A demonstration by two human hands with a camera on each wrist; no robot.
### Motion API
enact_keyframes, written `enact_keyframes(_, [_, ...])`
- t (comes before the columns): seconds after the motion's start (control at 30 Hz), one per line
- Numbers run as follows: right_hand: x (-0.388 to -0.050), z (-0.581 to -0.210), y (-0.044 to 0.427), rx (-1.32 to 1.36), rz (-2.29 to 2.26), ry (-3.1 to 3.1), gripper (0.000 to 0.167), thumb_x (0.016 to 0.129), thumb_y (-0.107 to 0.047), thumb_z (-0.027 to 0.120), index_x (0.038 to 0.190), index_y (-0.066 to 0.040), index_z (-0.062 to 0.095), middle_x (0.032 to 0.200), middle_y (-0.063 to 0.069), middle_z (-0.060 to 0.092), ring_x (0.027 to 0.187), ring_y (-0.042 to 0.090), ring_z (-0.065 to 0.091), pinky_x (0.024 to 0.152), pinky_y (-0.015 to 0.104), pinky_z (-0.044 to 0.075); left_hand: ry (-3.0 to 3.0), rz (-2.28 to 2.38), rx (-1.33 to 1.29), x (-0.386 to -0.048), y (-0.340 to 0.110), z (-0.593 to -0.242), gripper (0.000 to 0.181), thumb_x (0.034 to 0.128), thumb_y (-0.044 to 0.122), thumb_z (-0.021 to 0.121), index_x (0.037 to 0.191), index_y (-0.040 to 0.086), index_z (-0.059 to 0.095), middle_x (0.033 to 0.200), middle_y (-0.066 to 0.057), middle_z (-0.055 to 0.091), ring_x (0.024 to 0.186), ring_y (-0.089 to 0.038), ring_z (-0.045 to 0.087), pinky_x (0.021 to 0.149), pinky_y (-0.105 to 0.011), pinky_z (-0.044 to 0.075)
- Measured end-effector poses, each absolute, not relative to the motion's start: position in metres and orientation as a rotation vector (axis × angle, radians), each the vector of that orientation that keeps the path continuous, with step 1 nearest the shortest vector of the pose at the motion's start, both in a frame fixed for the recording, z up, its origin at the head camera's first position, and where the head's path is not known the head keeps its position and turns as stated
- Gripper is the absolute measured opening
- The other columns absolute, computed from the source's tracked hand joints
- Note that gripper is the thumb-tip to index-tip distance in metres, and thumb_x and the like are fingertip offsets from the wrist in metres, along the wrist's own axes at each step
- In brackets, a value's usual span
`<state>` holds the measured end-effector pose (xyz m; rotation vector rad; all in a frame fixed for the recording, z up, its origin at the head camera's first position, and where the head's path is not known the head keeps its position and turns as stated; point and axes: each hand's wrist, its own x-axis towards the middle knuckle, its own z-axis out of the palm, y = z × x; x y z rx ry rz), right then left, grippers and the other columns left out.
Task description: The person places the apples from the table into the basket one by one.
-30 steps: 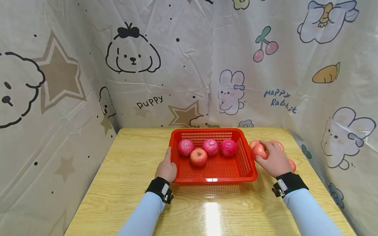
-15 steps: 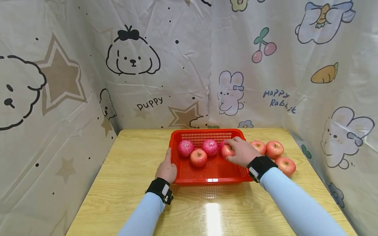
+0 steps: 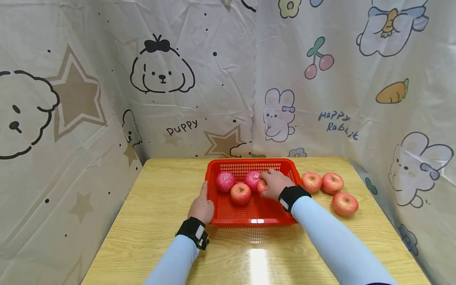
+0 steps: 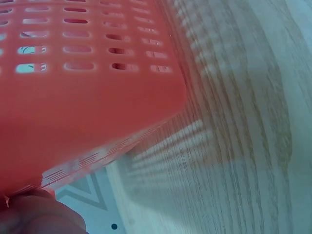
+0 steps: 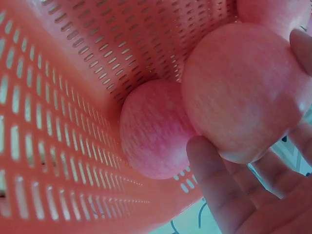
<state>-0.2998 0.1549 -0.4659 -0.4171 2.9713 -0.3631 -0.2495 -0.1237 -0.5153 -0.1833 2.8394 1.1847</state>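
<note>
Patterned cloth stood behind our wood tabletop. Our right hand, fingers curled round an apple, had just carried it from the tabletop's right into the red basket, leaving three apples outside; well apart, our left hand gripped the basket's left rim. We could not tell whether the held apple touched bottom; our hand partly hid it (and, we guessed, the far-right pink fruit) from the head view.

Head view faces forward-down, sharing the basket with close wrist views
</note>
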Motion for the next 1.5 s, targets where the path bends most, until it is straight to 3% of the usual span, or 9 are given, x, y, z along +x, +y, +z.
enact_keyframes(0.23, [-0.309,-0.481,0.147,-0.43,-0.27,2.947,0.063,0.077,-0.034,0.085,0.135,-0.02,0.065,0.126,0.01,0.06,0.112,0.032,0.053,0.097,0.052,0.048,2.872,1.191,-0.162,-0.25,-0.126,-0.514,0.07,0.0986,0.007,0.051,0.162,0.014,0.022,0.096,-0.019,0.07,0.067,-0.027,0.059,0.062,-0.036,0.047])
enact_keyframes(0.4, [-0.311,-0.495,0.147,-0.514,-0.159,2.959,0.069,0.075,-0.038,0.087,0.137,-0.018,0.063,0.128,0.012,0.061,0.116,0.033,0.05,0.099,0.051,0.047,2.865,1.186,-0.163,-0.249,-0.125,-0.514,0.07,0.0988,0.007,0.051,0.162,0.015,0.023,0.081,-0.014,0.066,0.063,-0.026,0.057,0.058,-0.035,0.044])
enact_keyframes(0.6, [-0.31,-0.503,0.15,-0.59,-0.087,2.989,0.066,0.072,-0.04,0.088,0.129,-0.017,0.065,0.122,0.011,0.064,0.112,0.033,0.051,0.1,0.05,0.046,2.817,1.225,-0.196,-0.247,-0.123,-0.513,0.069,0.1004,0.008,0.05,0.163,0.017,0.021,0.086,-0.014,0.067,0.063,-0.026,0.058,0.058,-0.034,0.044])
enact_keyframes(0.73, [-0.31,-0.5,0.152,-0.589,-0.1,2.965,0.064,0.071,-0.041,0.089,0.126,-0.018,0.065,0.12,0.01,0.064,0.109,0.032,0.05,0.098,0.05,0.046,2.802,1.229,-0.206,-0.248,-0.121,-0.512,0.069,0.1011,0.009,0.05,0.163,0.018,0.02,0.086,-0.014,0.067,0.063,-0.025,0.058,0.057,-0.033,0.044])
enact_keyframes(0.9, [-0.311,-0.491,0.156,-0.57,-0.164,2.933,0.055,0.074,-0.039,0.084,0.123,-0.019,0.068,0.113,0.006,0.063,0.106,0.029,0.049,0.093,0.046,0.047,2.785,1.245,-0.197,-0.249,-0.121,-0.512,0.07,0.1013,0.009,0.05,0.163,0.018,0.019,0.101,-0.017,0.069,0.067,-0.025,0.059,0.059,-0.033,0.046])
enact_keyframes(1.03, [-0.312,-0.474,0.163,-0.513,-0.239,2.905,0.05,0.081,-0.035,0.078,0.126,-0.016,0.068,0.117,0.009,0.064,0.112,0.033,0.052,0.094,0.049,0.048,2.786,1.242,-0.205,-0.25,-0.124,-0.513,0.071,0.101,0.008,0.05,0.163,0.019,0.018,0.092,-0.016,0.068,0.064,-0.025,0.058,0.058,-0.033,0.046])
enact_keyframes(1.13, [-0.314,-0.46,0.176,-0.455,-0.256,2.911,0.048,0.085,-0.033,0.076,0.129,-0.015,0.067,0.122,0.012,0.064,0.114,0.035,0.054,0.096,0.053,0.048,2.78,1.247,-0.22,-0.249,-0.125,-0.513,0.071,0.1014,0.009,0.05,0.163,0.02,0.018,0.085,-0.014,0.066,0.062,-0.025,0.058,0.056,-0.032,0.046])
enact_keyframes(1.37, [-0.316,-0.441,0.238,-0.227,-0.492,2.937,0.049,0.094,-0.023,0.068,0.137,-0.002,0.059,0.133,0.026,0.059,0.115,0.043,0.056,0.099,0.061,0.045,2.75,1.264,-0.251,-0.249,-0.124,-0.513,0.07,0.1026,0.011,0.05,0.164,0.022,0.017,0.113,-0.019,0.067,0.069,-0.026,0.061,0.06,-0.032,0.05])
enact_keyframes(1.5, [-0.313,-0.45,0.276,-0.064,-0.59,2.945,0.05,0.096,-0.016,0.056,0.142,0.003,0.051,0.14,0.033,0.05,0.123,0.05,0.049,0.102,0.067,0.039,2.766,1.253,-0.25,-0.249,-0.122,-0.514,0.069,0.1024,0.012,0.05,0.163,0.022,0.018,0.115,-0.02,0.067,0.07,-0.026,0.061,0.061,-0.033,0.049])
